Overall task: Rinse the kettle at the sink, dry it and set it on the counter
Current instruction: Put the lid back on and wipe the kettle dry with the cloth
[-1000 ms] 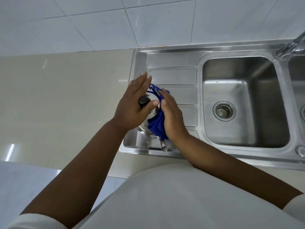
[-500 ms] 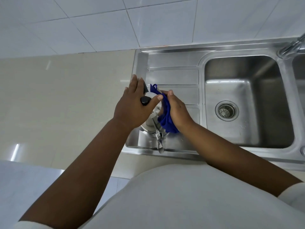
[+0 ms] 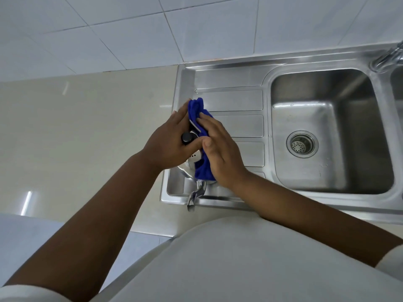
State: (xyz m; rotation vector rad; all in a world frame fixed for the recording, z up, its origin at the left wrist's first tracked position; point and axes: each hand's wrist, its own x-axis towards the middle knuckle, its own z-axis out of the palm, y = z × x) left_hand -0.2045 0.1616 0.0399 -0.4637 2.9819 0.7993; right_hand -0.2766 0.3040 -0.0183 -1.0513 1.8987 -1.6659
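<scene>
The kettle (image 3: pixel 193 159) stands on the near-left corner of the sink (image 3: pixel 218 80) drainboard (image 3: pixel 237 103), spout (image 3: pixel 197 190) pointing toward the near edge; most of its body is hidden by the hands. The left hand (image 3: pixel 170 142) lies over the kettle top, fingers extended toward the far side, thumb laid beside the black lid knob (image 3: pixel 187 137); it appears to press rather than grip. The right hand (image 3: pixel 222 155), fingers straight and together, presses a blue cloth (image 3: pixel 201 171) flat against the kettle's right side; the cloth bunches up past the fingertips. The beige counter (image 3: pixel 87 127) lies to the left. To the right is the basin (image 3: pixel 327 175) with its drain strainer (image 3: pixel 302 144). At far right stands the tap (image 3: pixel 390 55).
</scene>
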